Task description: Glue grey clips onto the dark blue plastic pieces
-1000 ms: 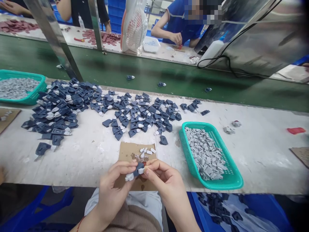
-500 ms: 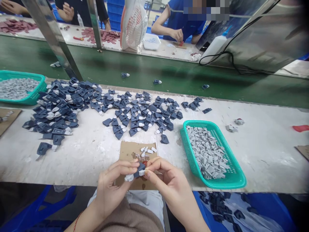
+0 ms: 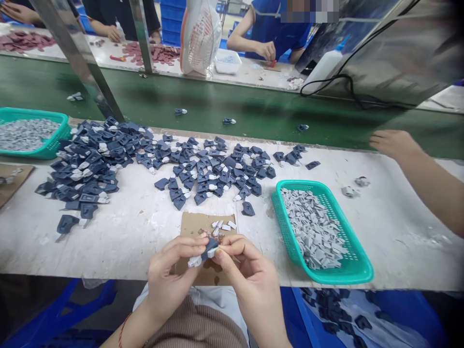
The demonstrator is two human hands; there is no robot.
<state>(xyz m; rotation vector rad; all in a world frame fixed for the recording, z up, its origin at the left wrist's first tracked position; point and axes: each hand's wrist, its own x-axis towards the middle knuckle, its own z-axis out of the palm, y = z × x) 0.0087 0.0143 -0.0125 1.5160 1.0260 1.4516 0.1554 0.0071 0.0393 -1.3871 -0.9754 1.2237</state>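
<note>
Both hands are close together above the cardboard mat (image 3: 192, 221) at the near edge of the white desk (image 3: 145, 244), and the grip has hardly altered over the last second: the left hand (image 3: 176, 263) pinches a navy-blue, angular plastic part (image 3: 210, 246) with a whitish end piece (image 3: 195, 261), while the right hand (image 3: 250, 270) pinches a small light-grey block (image 3: 212, 253) against that part's side. The block now lies at more of a slant and shows less between the fingertips, so the two pieces look pressed closer; whether the block is fully seated cannot be told, as the fingers cover the join. The larger change is at the right, where a co-worker's bare hand (image 3: 395, 144) and forearm have come in over the desk towards the green belt (image 3: 261, 126); this stays well apart from the held part and leaves the work undisturbed. On the belt, the small navy-and-white pieces (image 3: 229, 121) have shifted leftward. The loose pale blocks (image 3: 224, 225) on the mat, the heap of navy-and-white plastic parts (image 3: 90, 164) and the teal perforated plastic basket (image 3: 360, 277) of grey pieces (image 3: 313, 229) look unchanged, suggesting attention remains on this one part.
</note>
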